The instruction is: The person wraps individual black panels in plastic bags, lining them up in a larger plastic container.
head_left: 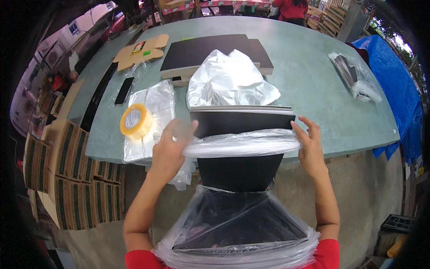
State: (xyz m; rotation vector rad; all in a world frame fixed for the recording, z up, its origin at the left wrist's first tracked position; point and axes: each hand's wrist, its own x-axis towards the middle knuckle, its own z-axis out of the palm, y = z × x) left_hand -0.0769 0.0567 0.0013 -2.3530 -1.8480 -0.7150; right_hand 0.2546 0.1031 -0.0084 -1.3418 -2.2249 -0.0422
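Observation:
Between my hands, at the table's near edge, stands a small stack of black boards (242, 122) with pale edges. Bunched clear plastic film (246, 144) runs across its front. My left hand (172, 145), slightly blurred, grips the film and boards at the left side. At the right end, my right hand (311, 143) has its thumb and fingers on the boards' corner and the film. Below, a black panel (242, 172) hangs in front of me. Nearest my body, a clear plastic bag (242, 224) with gathered folds covers a dark flat surface.
Yellowish tape roll (136, 121) rests on folded clear bags (156, 103). Behind the boards lie a crumpled plastic bag (230, 78) and black-topped panels (201, 49). Cardboard (141, 51) lies far left, a wrapped bundle (354, 76) right. Stacked cartons (80, 179) stand left of the table (309, 58).

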